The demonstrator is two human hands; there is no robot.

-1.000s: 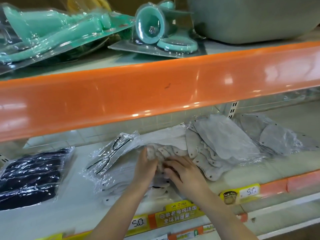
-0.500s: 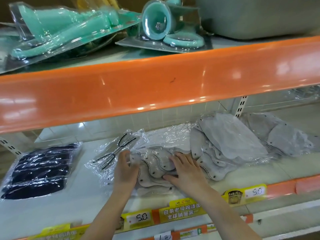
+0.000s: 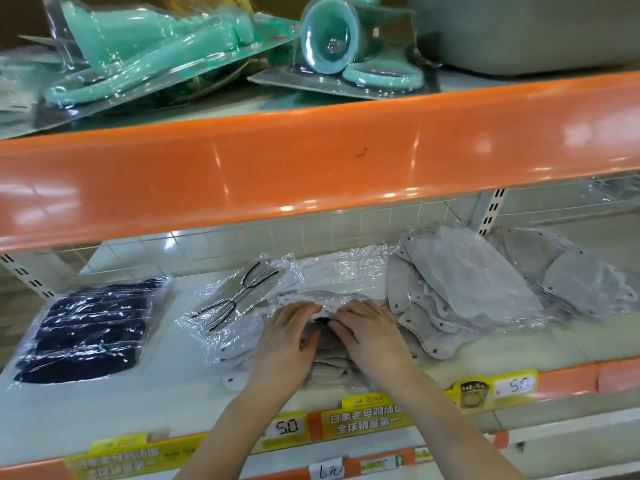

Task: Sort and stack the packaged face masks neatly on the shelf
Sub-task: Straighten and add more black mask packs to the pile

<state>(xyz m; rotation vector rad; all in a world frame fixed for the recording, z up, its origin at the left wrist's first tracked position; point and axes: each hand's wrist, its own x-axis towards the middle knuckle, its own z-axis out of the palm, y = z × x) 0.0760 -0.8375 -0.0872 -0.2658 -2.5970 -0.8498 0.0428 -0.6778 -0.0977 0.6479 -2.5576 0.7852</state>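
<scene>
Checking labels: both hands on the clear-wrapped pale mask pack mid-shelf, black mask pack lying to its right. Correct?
Not quite. In the head view the black mask pack lies to the left of the pale mask pack, not its right; grey masks are on the right. Both the left hand and right hand do rest on the pale pack mid-shelf.

We cannot see the middle of the mask pack (image 3: 239,317) at the frame's centre, which lies under both hands; the left hand (image 3: 282,344) and right hand (image 3: 372,337) hide their own fingertips in its plastic. The grey tub (image 3: 519,29), upper right, is cut off by the top edge. Price labels (image 3: 117,455) at lower left are blurred
</scene>
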